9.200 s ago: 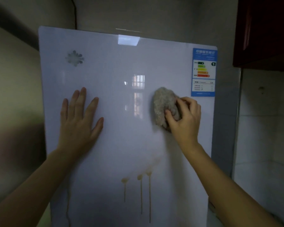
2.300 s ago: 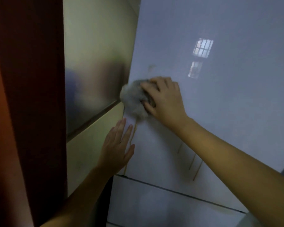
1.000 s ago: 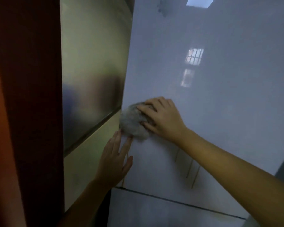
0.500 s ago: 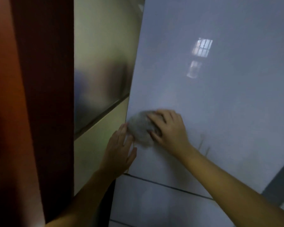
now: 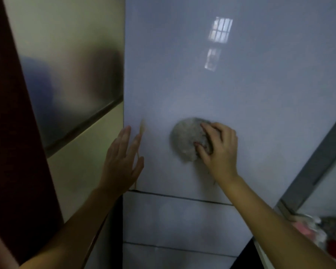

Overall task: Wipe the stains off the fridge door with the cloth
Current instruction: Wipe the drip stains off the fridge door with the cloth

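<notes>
The pale glossy fridge door [image 5: 231, 94] fills the middle of the head view. My right hand [image 5: 219, 148] grips a bunched grey cloth [image 5: 184, 140] and presses it against the lower part of the door. My left hand [image 5: 122, 162] lies flat with straight fingers on the door's left edge. A thin brown drip stain [image 5: 142, 129] runs down the door just beside my left fingers. A faint dark streak [image 5: 213, 181] shows under my right wrist.
A seam [image 5: 182, 198] separates the upper door from the lower panels. A cream and metallic wall [image 5: 72, 84] stands left of the fridge, and a dark red panel [image 5: 12, 152] further left. At the lower right a ledge holds red and pink items [image 5: 314, 235].
My right hand has slid the cloth to the right, away from the door's left edge. The drip stain at the left edge now shows beside my left hand, which stays flat there.
</notes>
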Demonstrator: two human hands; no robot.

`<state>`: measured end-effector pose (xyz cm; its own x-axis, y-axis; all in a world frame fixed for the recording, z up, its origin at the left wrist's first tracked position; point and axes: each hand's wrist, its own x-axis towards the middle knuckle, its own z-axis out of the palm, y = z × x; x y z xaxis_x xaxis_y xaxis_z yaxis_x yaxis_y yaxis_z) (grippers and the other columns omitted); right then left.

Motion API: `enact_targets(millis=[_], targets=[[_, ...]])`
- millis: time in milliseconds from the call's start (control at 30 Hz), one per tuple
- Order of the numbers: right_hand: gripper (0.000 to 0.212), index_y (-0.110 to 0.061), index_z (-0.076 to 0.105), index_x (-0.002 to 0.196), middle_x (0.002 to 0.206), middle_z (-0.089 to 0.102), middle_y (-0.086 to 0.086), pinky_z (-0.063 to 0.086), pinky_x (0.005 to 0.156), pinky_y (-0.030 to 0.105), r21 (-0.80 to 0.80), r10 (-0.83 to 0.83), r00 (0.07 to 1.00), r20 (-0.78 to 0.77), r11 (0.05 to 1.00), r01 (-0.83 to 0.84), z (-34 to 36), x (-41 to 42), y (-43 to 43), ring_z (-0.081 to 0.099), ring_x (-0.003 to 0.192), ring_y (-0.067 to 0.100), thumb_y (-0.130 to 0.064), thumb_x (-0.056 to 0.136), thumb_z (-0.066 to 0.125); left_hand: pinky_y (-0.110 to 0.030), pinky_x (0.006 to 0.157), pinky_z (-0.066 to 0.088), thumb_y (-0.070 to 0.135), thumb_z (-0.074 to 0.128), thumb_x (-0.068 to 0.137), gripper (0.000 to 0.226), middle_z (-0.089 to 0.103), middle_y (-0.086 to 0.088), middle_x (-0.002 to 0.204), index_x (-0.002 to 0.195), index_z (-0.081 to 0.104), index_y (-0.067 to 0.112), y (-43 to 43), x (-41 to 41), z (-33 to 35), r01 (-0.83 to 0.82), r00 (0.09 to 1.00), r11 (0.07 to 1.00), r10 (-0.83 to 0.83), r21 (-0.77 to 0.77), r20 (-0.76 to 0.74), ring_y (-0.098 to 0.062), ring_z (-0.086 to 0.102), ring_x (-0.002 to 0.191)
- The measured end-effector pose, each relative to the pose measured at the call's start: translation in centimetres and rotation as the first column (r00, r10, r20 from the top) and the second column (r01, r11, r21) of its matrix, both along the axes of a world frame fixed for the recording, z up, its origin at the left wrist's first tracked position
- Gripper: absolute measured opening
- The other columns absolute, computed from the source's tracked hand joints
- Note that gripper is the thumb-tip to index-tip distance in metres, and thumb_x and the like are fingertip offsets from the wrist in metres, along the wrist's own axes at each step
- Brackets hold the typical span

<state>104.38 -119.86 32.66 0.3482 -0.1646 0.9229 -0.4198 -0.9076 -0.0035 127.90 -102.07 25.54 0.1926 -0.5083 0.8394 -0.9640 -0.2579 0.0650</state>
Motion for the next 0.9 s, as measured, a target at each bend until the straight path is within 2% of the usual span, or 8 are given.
enact_targets(millis=[133, 300, 467, 600, 733, 900], targets=[[0.047, -0.011, 0.067, 0.128, 0.122, 0.062, 0.015, 0.049, 0.092, 0.048, 0.032, 0.027, 0.989, -0.147, 0.999, -0.022, -5.4, -0.9, 0.7, 0.058, 0.109, 0.035, -0.030, 0.086, 0.077, -0.044, 0.119, 0.030, 0.039, 0.044, 0.099, 0.065, 0.025, -0.021, 0.164, 0.154, 0.038, 0.006, 0.2, -0.1, 0.1, -0.002, 1.000, 1.000, 0.002, -0.003, 0.014, -0.037, 0.027, 0.152], [0.047, -0.012, 0.068, 0.124, 0.121, 0.057, 0.006, 0.052, 0.088, 0.047, 0.140, -0.053, 0.999, 0.006, 0.989, 0.052, -6.1, -5.7, -1.4, 0.055, 0.109, 0.029, -0.033, 0.083, 0.073, -0.049, 0.117, 0.034, 0.042, 0.040, 0.100, 0.065, 0.026, -0.023, 0.163, 0.154, 0.037, 0.006, 0.2, -0.4, 0.4, -0.007, 1.000, 1.000, 0.007, -0.001, -0.008, -0.040, 0.031, 0.150], [0.054, -0.015, 0.062, 0.129, 0.121, 0.052, 0.003, 0.048, 0.090, 0.034, 0.205, -0.034, 0.985, 0.170, 0.979, -0.002, -2.0, -3.0, -1.2, 0.051, 0.112, 0.025, -0.035, 0.081, 0.077, -0.047, 0.118, 0.031, 0.043, 0.040, 0.100, 0.065, 0.025, -0.023, 0.164, 0.154, 0.037, 0.006, 0.2, -0.6, 0.5, -0.002, 1.000, 1.000, 0.002, -0.004, 0.002, -0.040, 0.029, 0.150], [0.053, -0.012, 0.065, 0.126, 0.120, 0.055, 0.008, 0.049, 0.089, 0.038, 0.154, 0.007, 0.996, 0.086, 0.988, -0.021, -2.9, 0.3, 0.7, 0.052, 0.107, 0.029, -0.034, 0.081, 0.080, -0.048, 0.117, 0.032, 0.040, 0.045, 0.098, 0.065, 0.028, -0.024, 0.162, 0.154, 0.039, 0.007, 0.2, -0.7, 0.5, -0.028, 0.999, 1.000, 0.029, -0.013, 0.023, -0.040, 0.032, 0.148], [0.049, -0.011, 0.068, 0.125, 0.120, 0.059, 0.010, 0.050, 0.088, 0.045, 0.131, 0.014, 1.000, -0.003, 0.991, -0.013, -4.9, -1.0, 0.9, 0.054, 0.107, 0.029, -0.034, 0.083, 0.078, -0.052, 0.115, 0.036, 0.041, 0.046, 0.098, 0.065, 0.034, -0.023, 0.159, 0.153, 0.040, 0.008, -0.3, -0.9, 1.4, -0.055, 0.997, 0.997, 0.058, -0.061, 0.049, -0.040, 0.036, 0.145], [0.051, -0.012, 0.067, 0.127, 0.121, 0.057, 0.009, 0.050, 0.091, 0.045, 0.186, -0.051, 0.996, 0.074, 0.982, 0.036, -4.0, -4.4, -0.9, 0.053, 0.110, 0.029, -0.031, 0.082, 0.076, -0.054, 0.122, 0.026, 0.046, 0.048, 0.098, 0.066, 0.026, -0.018, 0.165, 0.155, 0.038, 0.013, -2.6, -2.3, 4.0, 0.020, 0.992, 0.997, -0.010, -0.078, 0.125, -0.035, 0.024, 0.154]])
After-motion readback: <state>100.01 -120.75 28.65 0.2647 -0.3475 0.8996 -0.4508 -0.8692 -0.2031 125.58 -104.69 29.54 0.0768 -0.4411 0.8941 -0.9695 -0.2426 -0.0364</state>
